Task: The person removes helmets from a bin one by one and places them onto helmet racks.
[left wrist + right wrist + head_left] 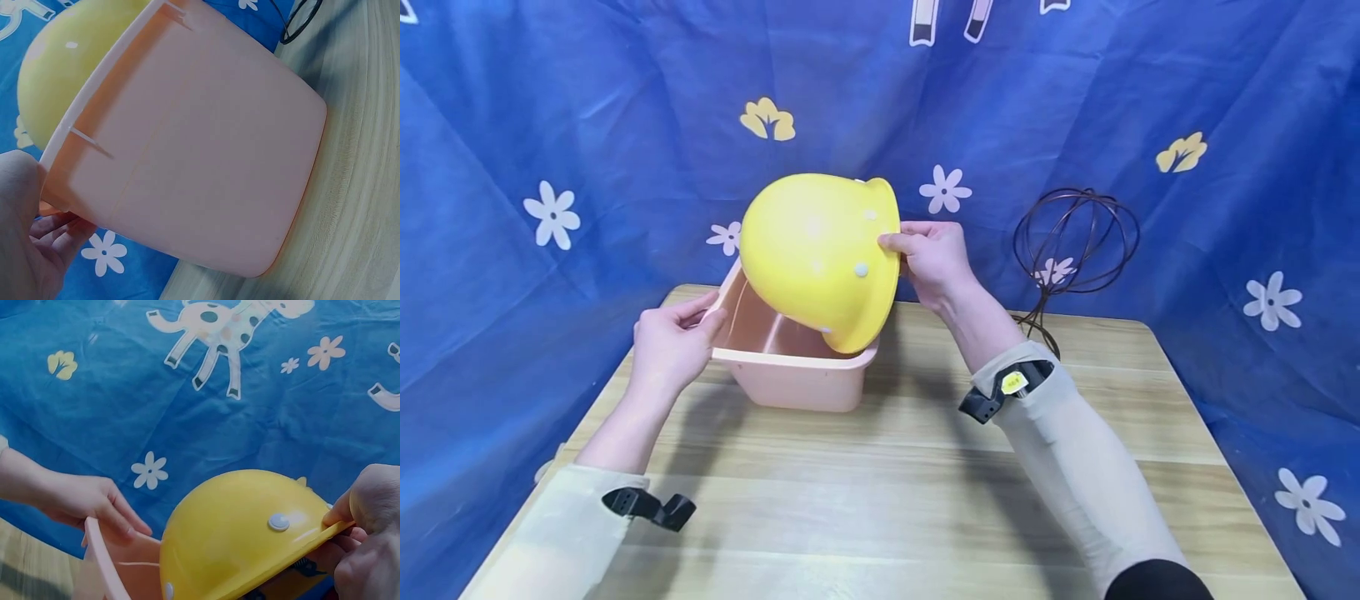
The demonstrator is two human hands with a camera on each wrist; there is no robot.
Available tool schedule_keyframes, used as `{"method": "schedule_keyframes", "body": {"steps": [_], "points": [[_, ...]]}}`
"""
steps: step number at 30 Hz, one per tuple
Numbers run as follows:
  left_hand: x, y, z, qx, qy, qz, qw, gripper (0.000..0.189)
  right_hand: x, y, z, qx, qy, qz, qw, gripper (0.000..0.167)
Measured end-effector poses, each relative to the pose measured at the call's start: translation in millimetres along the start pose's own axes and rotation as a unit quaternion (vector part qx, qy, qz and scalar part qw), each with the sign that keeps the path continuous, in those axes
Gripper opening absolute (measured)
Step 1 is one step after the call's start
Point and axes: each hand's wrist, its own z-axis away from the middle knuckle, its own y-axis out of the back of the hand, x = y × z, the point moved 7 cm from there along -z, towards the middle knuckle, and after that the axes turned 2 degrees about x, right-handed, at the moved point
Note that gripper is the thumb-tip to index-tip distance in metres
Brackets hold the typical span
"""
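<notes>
Pale sleeves reach in from the bottom edge, over a light wood-grain table. Behind and on both sides of the table hangs a blue cloth, printed with white and yellow flowers and, in the right wrist view, a giraffe-like animal. On the table are one pink bin and, at the back right, one brown wire frame with a rounded top. One yellow helmet is held at the bin's mouth, above and partly overlapping it; how deep it sits cannot be told. Its dome points left, its brim is on the right, and the brim line runs nearly upright, slanting down toward the left at its lower end. Two hands are at work: the right hand pinches the brim between thumb and fingers; the left hand grips the bin's left rim, its thumb on top.
</notes>
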Motion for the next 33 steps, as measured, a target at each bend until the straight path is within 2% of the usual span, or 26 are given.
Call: {"method": "schedule_keyframes", "body": {"steps": [19,23,28,33], "points": [[-2.8,-1.4,-1.4,0.001,0.006,0.001,1.0,0.045,-50,36,10.6,0.021,0.051,-0.097,0.9938,0.027],[-3.3,-2.8,-1.9,0.0,0.009,0.005,1.0,0.046,-59,47,10.4,0.03,0.054,-0.113,0.9916,0.023],[-5.3,-3.6,-1.8,-0.002,0.015,0.009,0.9998,0.047,-68,61,12.1,0.052,0.051,-0.12,0.9901,0.017],[-6.3,-2.5,-2.3,0.001,0.013,0.01,0.9999,0.046,-79,72,15.0,0.057,0.068,-0.122,0.9885,0.017]]}}
